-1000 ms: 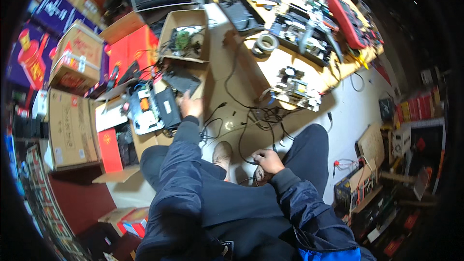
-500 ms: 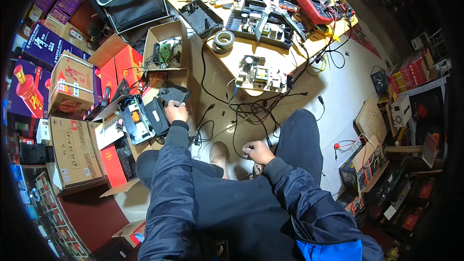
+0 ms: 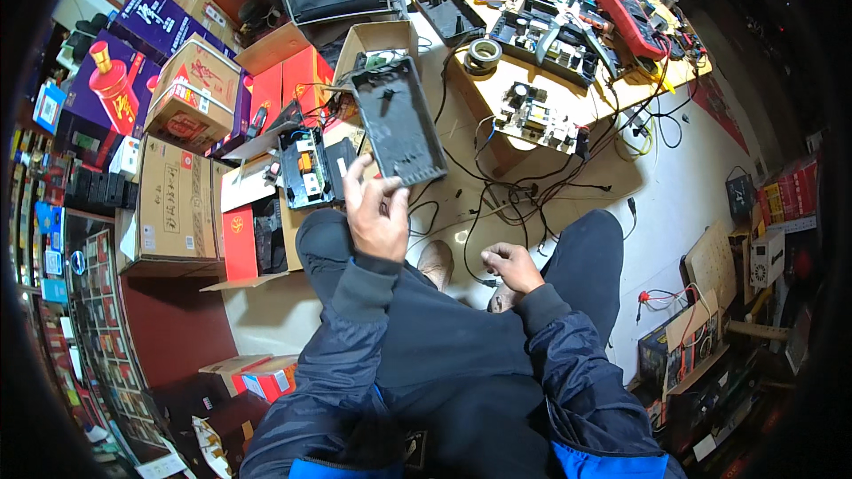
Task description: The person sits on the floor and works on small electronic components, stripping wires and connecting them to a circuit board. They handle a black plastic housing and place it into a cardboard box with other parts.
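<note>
My left hand (image 3: 377,217) grips the near end of a hollow black plastic casing half (image 3: 399,120), tilted up with its inside showing. Left of it, an opened black device (image 3: 304,167) with a pale circuit board and an orange part lies on a carton. Over my lap, close to my right knee, my right hand (image 3: 513,268) is closed with the fingers curled; nothing shows in it. A bare circuit board (image 3: 537,118) sits at the near corner of the wooden table (image 3: 475,93), apart from both hands.
On the table are a tape roll (image 3: 483,55), an opened black unit (image 3: 546,43), another casing half (image 3: 449,14) and a red multimeter (image 3: 628,18). Black cables (image 3: 524,200) tangle across the floor. Cartons (image 3: 177,213) stack up on the left; a crate with leads (image 3: 683,337) stands right.
My left hand has lifted the black casing half off the carton and brought it up and rightward. The whole view has swung left. My right hand stays curled over my lap.
</note>
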`<state>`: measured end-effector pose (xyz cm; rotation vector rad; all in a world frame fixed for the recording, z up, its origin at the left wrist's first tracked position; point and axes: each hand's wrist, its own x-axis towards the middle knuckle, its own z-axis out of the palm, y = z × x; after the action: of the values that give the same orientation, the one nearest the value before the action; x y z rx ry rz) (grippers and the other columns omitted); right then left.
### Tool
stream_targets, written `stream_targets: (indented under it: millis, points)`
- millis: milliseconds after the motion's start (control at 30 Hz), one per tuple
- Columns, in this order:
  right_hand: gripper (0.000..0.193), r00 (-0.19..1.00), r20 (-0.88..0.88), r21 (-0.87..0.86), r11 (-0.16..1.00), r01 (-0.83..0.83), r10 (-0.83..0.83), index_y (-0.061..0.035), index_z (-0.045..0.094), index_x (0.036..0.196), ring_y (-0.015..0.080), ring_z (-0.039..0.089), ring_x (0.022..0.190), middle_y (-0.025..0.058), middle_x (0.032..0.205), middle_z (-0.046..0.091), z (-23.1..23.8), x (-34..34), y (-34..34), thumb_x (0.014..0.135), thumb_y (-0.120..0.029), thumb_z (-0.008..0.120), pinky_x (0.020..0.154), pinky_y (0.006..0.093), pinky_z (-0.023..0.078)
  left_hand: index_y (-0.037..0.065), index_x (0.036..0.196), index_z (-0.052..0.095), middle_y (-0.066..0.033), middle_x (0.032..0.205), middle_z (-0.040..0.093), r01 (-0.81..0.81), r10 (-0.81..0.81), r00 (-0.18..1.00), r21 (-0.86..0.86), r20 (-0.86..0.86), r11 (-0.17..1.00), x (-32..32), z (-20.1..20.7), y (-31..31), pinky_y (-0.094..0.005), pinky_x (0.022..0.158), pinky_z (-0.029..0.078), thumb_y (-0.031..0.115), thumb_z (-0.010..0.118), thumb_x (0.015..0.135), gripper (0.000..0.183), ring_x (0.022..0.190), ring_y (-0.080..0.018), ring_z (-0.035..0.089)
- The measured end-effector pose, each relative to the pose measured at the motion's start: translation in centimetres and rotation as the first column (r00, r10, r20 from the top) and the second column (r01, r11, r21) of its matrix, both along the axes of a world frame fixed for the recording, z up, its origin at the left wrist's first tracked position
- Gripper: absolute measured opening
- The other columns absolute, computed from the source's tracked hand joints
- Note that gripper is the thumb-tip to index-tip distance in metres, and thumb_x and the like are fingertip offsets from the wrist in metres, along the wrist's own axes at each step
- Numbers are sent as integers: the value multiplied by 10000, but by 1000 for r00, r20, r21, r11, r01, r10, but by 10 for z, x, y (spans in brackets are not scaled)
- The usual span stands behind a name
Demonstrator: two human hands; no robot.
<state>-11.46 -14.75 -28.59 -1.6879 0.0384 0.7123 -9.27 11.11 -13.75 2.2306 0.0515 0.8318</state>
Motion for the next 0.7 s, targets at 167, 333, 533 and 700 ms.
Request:
stream_targets:
  millis: [167, 333, 533, 700]
  points:
    - [647, 990, -99, 698, 702, 141, -101, 16, 361, 1532, 194, 683, 1014, 154, 1310, 618, 91, 9, 6, 1034, -298, 631, 894, 312, 559, 34, 1051, 667, -228, 1435, 450, 276, -262, 960, -207, 96, 939, -37, -6, -38, -399, 988, 492, -117, 721, 815, 285, 1130, -308, 628]
    - [505, 952, 76, 607, 771, 192, -298, 18, 404, 1509, 156, 684, 959, 129, 1229, 660, 146, 14, 26, 1078, -202, 546, 810, 288, 569, 33, 1097, 682, -227, 1444, 449, 399, -403, 915, -230, 35, 887, -47, -5, -55, -391, 995, 516, -107, 752, 803, 333, 1137, -319, 662]
    - [427, 915, 140, 503, 823, 263, -378, 26, 555, 1430, 102, 654, 891, 52, 1061, 714, 158, 9, 4, 1079, -216, 570, 769, 261, 545, 13, 1409, 457, -223, 1447, 468, 480, -452, 875, -432, 173, 763, -46, 9, -47, -385, 962, 563, 95, 849, 818, 714, 1128, -265, 656]
    - [431, 944, 118, 489, 845, 214, -307, 29, 572, 1431, 105, 614, 1113, 46, 1253, 678, 159, 5, -8, 1066, -197, 607, 983, 251, 482, -25, 1529, 353, -204, 1447, 540, 187, -657, 704, -962, 271, -196, -14, 8, -40, -487, 1128, 431, 252, 724, 922, 764, 1310, -305, 570]
